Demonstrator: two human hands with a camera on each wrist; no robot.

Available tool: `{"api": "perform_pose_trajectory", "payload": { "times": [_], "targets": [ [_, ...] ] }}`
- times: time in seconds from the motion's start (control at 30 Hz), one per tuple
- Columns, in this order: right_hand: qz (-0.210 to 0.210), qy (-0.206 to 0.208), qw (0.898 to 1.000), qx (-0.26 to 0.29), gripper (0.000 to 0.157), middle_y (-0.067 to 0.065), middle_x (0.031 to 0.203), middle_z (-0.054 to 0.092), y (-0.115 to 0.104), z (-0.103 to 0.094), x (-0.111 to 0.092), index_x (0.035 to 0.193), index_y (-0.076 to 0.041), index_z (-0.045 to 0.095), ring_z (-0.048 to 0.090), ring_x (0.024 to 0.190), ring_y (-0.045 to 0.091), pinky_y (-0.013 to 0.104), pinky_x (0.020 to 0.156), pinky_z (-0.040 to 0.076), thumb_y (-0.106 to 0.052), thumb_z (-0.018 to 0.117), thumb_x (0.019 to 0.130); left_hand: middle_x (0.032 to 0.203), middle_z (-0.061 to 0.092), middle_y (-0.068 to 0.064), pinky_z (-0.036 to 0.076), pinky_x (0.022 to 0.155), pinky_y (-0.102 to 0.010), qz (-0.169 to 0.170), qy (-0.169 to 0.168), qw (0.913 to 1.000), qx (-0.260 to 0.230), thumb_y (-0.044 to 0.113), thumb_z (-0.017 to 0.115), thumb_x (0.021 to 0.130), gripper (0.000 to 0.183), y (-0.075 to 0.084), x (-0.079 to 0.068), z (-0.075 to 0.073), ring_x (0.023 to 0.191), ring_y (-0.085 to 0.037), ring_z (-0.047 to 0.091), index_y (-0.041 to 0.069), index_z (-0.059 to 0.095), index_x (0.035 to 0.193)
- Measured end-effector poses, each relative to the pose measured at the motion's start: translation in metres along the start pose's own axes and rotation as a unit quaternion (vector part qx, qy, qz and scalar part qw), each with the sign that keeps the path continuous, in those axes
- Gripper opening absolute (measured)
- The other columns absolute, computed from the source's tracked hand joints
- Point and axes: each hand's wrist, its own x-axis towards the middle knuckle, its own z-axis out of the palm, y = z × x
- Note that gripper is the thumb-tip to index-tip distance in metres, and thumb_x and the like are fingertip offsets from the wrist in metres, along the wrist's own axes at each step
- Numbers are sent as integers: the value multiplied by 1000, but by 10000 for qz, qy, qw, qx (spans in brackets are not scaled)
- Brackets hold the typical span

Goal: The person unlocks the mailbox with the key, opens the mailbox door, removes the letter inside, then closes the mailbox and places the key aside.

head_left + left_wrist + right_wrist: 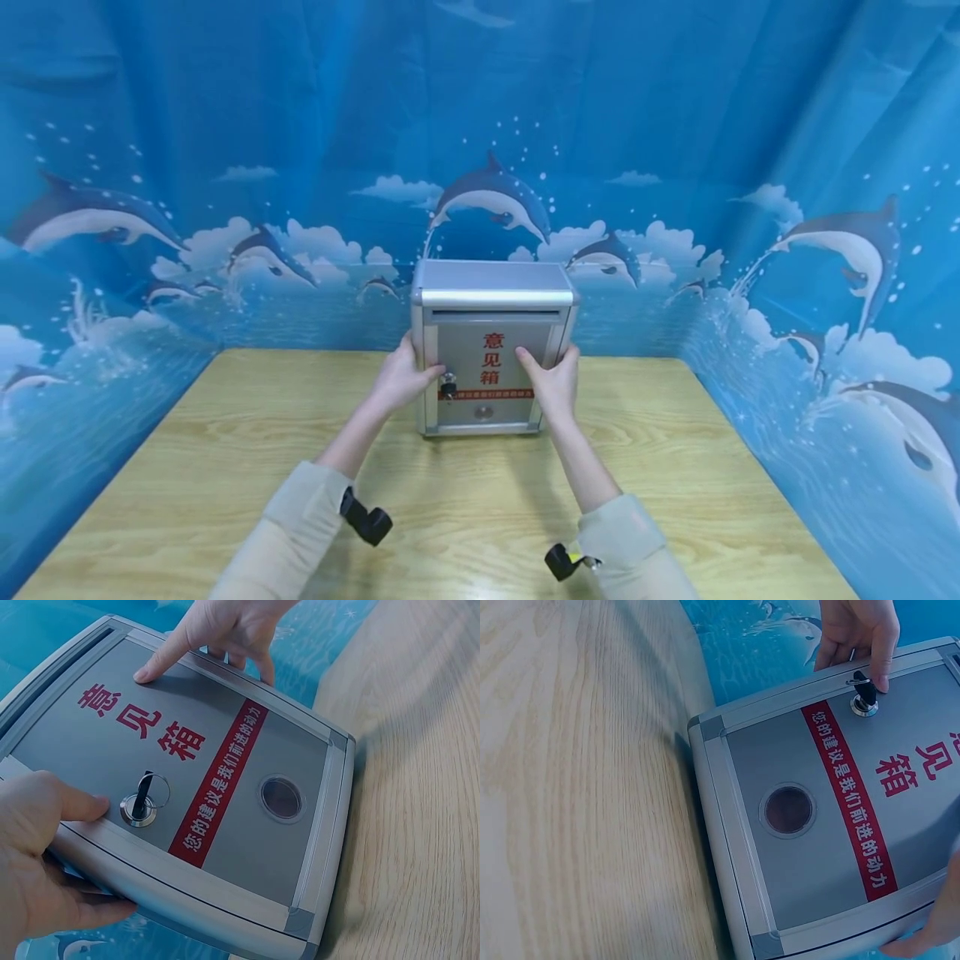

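Note:
A silver-grey metal suggestion box (480,329) stands upright toward the back of the table, its front facing me. It has red Chinese lettering, a slot near the top and a round window (282,799) low on the door. My left hand (401,377) grips the box's left side, with the thumb on the front beside the lock (139,809). A key (864,688) on a ring sits in that lock. On the opposite side my right hand (555,382) holds the box, thumb pressed on the front panel and fingers around the edge. Whether its base touches the table cannot be told.
The wood-grain table (465,517) spreads beneath the arms and to both sides. A blue curtain (315,150) printed with dolphins and clouds hangs behind the table and along its left and right edges. Black wrist cameras are strapped to both sleeves.

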Motion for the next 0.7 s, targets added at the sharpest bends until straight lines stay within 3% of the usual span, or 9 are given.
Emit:
{"api": "perform_pose_trajectory", "payload": {
  "times": [0.7],
  "targets": [
    [149,-29,9997,-170,81,19,132,40,4,2,2,135,-2,28,39,123,34,47,103,29,-33,75,77,138,37,-28,34,99,-51,-9,-55,9999,-106,13,67,83,83,-6,3,3,123,-43,40,-2,14,145]
  ]
}}
